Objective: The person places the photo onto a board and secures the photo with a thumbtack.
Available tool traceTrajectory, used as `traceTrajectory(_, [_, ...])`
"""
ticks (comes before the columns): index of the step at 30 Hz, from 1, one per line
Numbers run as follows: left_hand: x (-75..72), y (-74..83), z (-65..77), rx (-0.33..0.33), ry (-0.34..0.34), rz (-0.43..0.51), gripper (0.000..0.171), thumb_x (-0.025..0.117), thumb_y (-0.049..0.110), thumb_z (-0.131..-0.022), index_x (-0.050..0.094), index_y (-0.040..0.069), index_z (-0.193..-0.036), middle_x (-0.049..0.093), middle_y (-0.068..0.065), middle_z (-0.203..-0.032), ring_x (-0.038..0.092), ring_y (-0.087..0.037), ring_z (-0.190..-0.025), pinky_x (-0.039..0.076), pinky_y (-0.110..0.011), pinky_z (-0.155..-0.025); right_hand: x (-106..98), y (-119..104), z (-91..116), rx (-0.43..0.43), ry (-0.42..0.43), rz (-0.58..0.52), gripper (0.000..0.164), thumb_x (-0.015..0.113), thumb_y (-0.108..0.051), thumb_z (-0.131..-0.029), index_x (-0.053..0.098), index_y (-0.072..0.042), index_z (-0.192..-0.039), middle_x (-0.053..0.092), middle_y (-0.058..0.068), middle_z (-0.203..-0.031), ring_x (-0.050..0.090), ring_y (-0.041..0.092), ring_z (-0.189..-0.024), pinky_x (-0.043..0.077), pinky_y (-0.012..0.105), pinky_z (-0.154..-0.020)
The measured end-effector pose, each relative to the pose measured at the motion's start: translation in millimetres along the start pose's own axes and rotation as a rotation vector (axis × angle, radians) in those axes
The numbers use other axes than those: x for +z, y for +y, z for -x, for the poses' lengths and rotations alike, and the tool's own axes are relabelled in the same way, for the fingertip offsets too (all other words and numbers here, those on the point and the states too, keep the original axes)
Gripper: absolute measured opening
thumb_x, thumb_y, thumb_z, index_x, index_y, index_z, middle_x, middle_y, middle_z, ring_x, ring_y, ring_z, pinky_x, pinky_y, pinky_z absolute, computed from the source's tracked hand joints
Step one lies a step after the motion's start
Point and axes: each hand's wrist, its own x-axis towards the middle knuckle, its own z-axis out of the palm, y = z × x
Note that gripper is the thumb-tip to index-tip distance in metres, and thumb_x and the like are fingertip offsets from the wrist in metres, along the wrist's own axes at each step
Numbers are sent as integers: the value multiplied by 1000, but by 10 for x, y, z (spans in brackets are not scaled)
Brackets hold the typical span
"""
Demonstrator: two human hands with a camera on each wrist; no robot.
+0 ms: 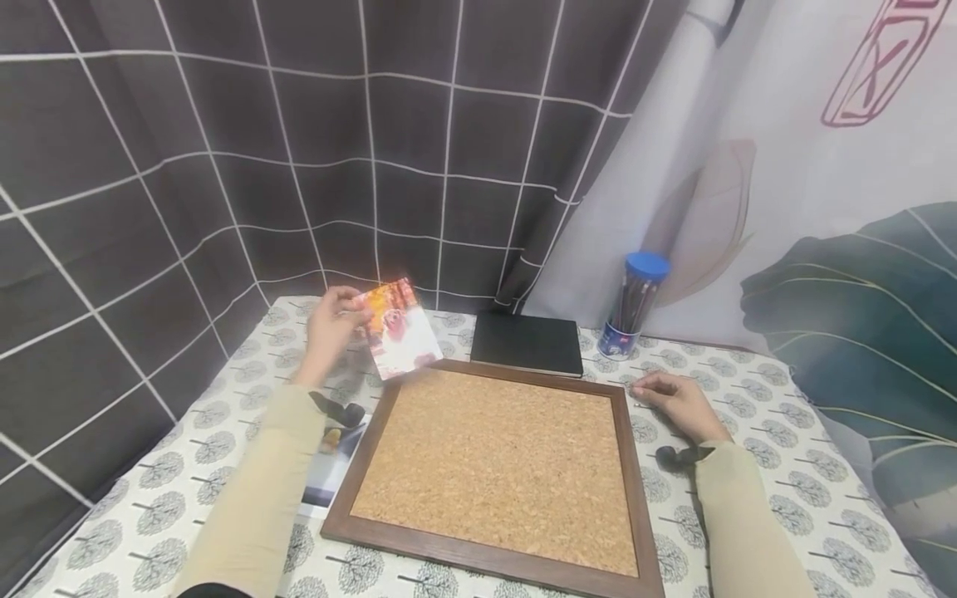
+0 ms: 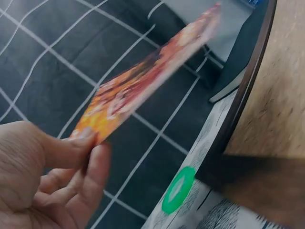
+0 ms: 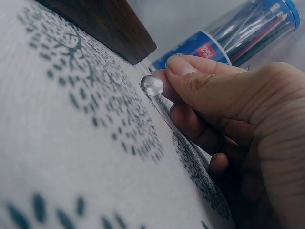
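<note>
A printed picture card [image 1: 399,328], orange, pink and white, is pinched by one edge between the thumb and fingers of my left hand [image 1: 332,328]. It is held tilted over the far left corner of a brown-framed cork board [image 1: 493,465]. In the left wrist view the card [image 2: 152,76] shows nearly edge-on above the thumb. Beyond the board's right edge, my right hand [image 1: 680,403] is low over the patterned cloth. Its thumb and index finger come together at a silver, round-headed thumbtack [image 3: 152,86], whose shaft is hidden.
Another picture [image 1: 332,473] lies under the left forearm, partly beneath the board. A black notebook [image 1: 527,342] is behind the board. To its right stands a clear pencil tub [image 1: 631,307] with a blue lid. A dark checked curtain [image 1: 404,124] hangs along the back.
</note>
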Motion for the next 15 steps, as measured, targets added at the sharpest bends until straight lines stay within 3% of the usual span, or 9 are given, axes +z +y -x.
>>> traceTrajectory(4, [133, 22, 51, -42, -235, -36, 47, 72, 4, -89, 57, 2, -134, 63, -20, -110, 68, -16, -77, 61, -40, -74, -3, -7, 6, 18, 14, -4, 30, 73, -40, -91, 75, -12, -103, 73, 5, -110, 61, 6, -104, 35, 61, -107])
traceTrajectory(9, [275, -8, 163, -111, -438, -53, 48, 74, 6, -88, 59, 5, -134, 63, -18, -110, 68, -23, -79, 60, -37, -72, 15, 19, 1, 11, 14, -30, 30, 74, -38, -91, 75, -11, -105, 73, 4, -109, 62, 8, -103, 37, 57, -105])
traceTrajectory(12, [340, -34, 215, -163, -512, -28, 46, 73, 5, -89, 59, 6, -133, 63, -18, -109, 69, -25, -78, 61, -38, -71, 18, 42, -2, 9, 6, -27, 30, 73, -38, -92, 75, -12, -106, 73, 4, -110, 62, 9, -104, 36, 57, -105])
traceTrajectory(15, [385, -45, 223, -164, -540, -23, 46, 73, 4, -88, 59, 5, -132, 64, -18, -108, 68, -25, -79, 61, -39, -71, 6, 56, -1, 8, 22, -12, 29, 73, -38, -92, 75, -12, -105, 74, 3, -110, 62, 13, -106, 36, 59, -104])
